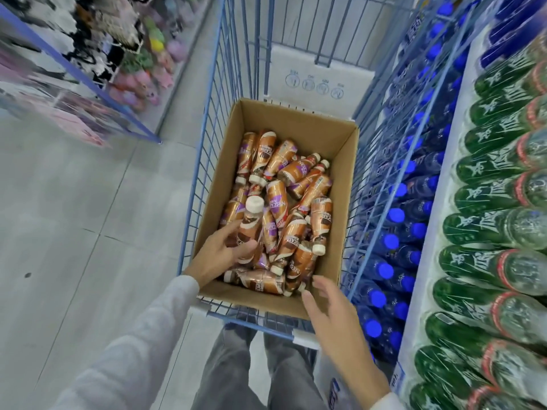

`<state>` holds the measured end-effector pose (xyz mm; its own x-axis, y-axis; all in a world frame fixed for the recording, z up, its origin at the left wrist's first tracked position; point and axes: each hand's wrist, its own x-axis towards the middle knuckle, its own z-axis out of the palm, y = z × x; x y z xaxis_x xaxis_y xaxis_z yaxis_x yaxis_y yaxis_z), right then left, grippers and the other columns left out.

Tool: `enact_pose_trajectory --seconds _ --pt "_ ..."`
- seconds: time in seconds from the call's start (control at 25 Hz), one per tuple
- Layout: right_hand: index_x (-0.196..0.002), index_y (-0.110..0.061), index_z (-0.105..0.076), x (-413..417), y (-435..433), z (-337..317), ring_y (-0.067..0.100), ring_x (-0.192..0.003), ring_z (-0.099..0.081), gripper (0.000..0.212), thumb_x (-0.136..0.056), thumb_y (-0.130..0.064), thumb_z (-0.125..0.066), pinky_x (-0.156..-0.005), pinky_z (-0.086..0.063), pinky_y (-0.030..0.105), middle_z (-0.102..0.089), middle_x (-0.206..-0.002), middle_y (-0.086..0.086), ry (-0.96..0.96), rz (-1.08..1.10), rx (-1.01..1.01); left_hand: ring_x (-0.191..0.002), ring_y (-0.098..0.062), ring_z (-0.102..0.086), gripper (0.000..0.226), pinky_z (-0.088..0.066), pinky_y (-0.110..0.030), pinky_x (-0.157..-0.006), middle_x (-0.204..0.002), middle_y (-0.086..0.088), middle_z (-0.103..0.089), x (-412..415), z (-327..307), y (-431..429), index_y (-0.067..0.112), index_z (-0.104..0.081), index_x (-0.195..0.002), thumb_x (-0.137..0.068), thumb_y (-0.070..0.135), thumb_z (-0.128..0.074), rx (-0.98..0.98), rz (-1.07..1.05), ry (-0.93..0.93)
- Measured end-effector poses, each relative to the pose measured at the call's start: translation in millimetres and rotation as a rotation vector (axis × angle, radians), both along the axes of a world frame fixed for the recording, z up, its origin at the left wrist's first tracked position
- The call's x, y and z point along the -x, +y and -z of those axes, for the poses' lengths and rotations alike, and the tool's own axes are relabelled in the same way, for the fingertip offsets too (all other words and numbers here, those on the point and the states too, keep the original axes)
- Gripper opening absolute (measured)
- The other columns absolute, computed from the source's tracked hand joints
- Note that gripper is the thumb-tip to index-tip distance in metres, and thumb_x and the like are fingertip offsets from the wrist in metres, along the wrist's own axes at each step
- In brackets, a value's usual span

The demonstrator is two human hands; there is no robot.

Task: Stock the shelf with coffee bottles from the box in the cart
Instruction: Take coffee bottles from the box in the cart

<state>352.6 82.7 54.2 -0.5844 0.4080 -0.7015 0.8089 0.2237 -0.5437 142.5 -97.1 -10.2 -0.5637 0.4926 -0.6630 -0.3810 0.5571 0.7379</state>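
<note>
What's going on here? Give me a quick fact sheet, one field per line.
place: shop aisle beside a drinks shelf
cart: blue wire cart
box: open cardboard box inside the cart
contents: many coffee bottles lying jumbled
left hand: left hand gripping one coffee bottle, cap up
right hand: right hand open, empty, over the box's near edge
shelf stock: green bottles and blue-capped bottles

I count one cardboard box (340, 161) in one blue wire cart (207, 119), holding roughly twenty coffee bottles (296, 247) in a jumbled heap, too overlapped for an exact count. One more bottle (248, 229) is in my left hand (219, 255); my right hand (331, 315) holds none.
</note>
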Motion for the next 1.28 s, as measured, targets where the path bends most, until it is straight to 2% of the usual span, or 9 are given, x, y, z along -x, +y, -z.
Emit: enact_pose_trajectory --seconds 0.12,0.24,0.32,0.4,0.56,0.76,0.92,1.12,1.28 --pt "-0.144 -0.031 -0.048 36.5 -1.9 36.0 0.009 -0.13 -0.051 0.05 -0.098 -0.048 -0.057 -0.109 -0.044 0.033 -0.054 -0.144 -0.012 0.034 -0.217 0.022 -0.115 -0.028 -0.068 0.048 -0.05 -0.052 -0.104 -0.122 -0.006 -0.072 -22.9 -35.0 -21.2 0.029 -0.066 -0.127 -0.083 0.047 -0.075 -0.16 -0.284 -0.097" --pt "-0.144 -0.023 -0.05 85.1 -14.5 84.9 0.019 -0.132 -0.05 0.052 -0.097 -0.043 -0.058 -0.107 -0.042 0.034 -0.054 -0.145 -0.002 -0.004 -0.564 0.094 -0.118 -0.035 -0.066 0.053 -0.047 -0.057 -0.105 -0.127 -0.013 -0.07 -45.4 -53.7 -46.6 0.022 -0.066 -0.129 -0.083 0.047 -0.07 -0.191 -0.491 -0.155" --pt "-0.134 -0.014 -0.057 113.7 -25.9 115.7 0.027 -0.124 -0.056 0.047 -0.099 -0.046 -0.053 -0.1 -0.047 0.039 -0.06 -0.135 0.007 -0.058 -0.802 0.084 -0.121 -0.04 -0.063 0.053 -0.043 -0.059 -0.105 -0.131 -0.017 -0.066 -60.8 -55.7 -66.8 0.02 -0.065 -0.129 -0.084 0.047 -0.067 -0.178 -0.551 -0.169" --pt "-0.128 -0.011 -0.058 127.7 -34.4 144.7 0.032 -0.118 -0.058 0.049 -0.1 -0.049 -0.048 -0.093 -0.048 0.04 -0.06 -0.13 0.012 -0.135 -1.034 0.014 -0.114 -0.037 -0.065 0.052 -0.044 -0.058 -0.102 -0.125 -0.016 -0.068 -75.1 -55.6 -83.5 0.02 -0.067 -0.125 -0.081 0.048 -0.067 -0.143 -0.626 -0.172" --pt "-0.148 -0.012 -0.039 125.9 -45.3 184.4 0.037 -0.133 -0.046 0.063 -0.097 -0.045 -0.054 -0.104 -0.044 0.047 -0.033 -0.155 0.017 -0.323 -1.363 -0.085 -0.106 -0.028 -0.066 0.041 -0.049 -0.049 -0.094 -0.116 -0.009 -0.07 -91.7 -54.4 -99.8 0.02 -0.069 -0.121 -0.085 0.04 -0.062 -0.116 -0.707 -0.202" --pt "-0.145 -0.011 -0.04 122.5 -44.2 194.7 0.04 -0.138 -0.038 0.065 -0.092 -0.037 -0.064 -0.108 -0.04 0.044 -0.019 -0.16 0.021 -0.335 -1.293 -0.014 -0.111 -0.028 -0.068 0.066 -0.059 -0.04 -0.084 -0.121 -0.011 -0.07 -97.1 -52.6 -99.0 0.018 -0.066 -0.128 -0.073 0.055 -0.07 -0.123 -0.714 -0.238" --pt "-0.141 -0.021 -0.047 139.4 -36.3 172.0 0.029 -0.124 -0.05 0.067 -0.084 -0.05 -0.067 -0.1 -0.046 0.041 -0.039 -0.149 0.008 -0.368 -1.223 0.124 -0.104 -0.023 -0.071 0.059 -0.058 -0.032 -0.077 -0.115 -0.005 -0.073 -94.0 -55.6 -92.2 0.023 -0.07 -0.122 -0.073 0.055 -0.07 -0.142 -0.741 -0.249" --pt "-0.15 -0.033 -0.039 137.7 -10.0 94.9 0.017 -0.134 -0.046 0.087 -0.074 -0.059 -0.073 -0.103 -0.039 0.034 -0.046 -0.138 -0.015 -0.262 -0.59 0.47 -0.099 -0.022 -0.072 0.051 -0.058 -0.026 -0.073 -0.11 -0.004 -0.075 -73.9 -87.5 -66.6 0.024 -0.073 -0.115 -0.071 0.051 -0.074 -0.192 -0.688 -0.191" --pt "-0.133 -0.049 -0.054 95.3 -1.5 16.6 0.01 -0.132 -0.052 0.074 -0.066 -0.074 -0.077 -0.117 -0.036 0.044 -0.056 -0.143 -0.015 0.023 -0.025 0.589 -0.105 -0.029 -0.073 0.055 -0.059 -0.029 -0.074 -0.119 -0.009 -0.075 -53.6 -121.7 -39.4 0.022 -0.071 -0.123 -0.075 0.046 -0.078 -0.303 -0.586 -0.191"
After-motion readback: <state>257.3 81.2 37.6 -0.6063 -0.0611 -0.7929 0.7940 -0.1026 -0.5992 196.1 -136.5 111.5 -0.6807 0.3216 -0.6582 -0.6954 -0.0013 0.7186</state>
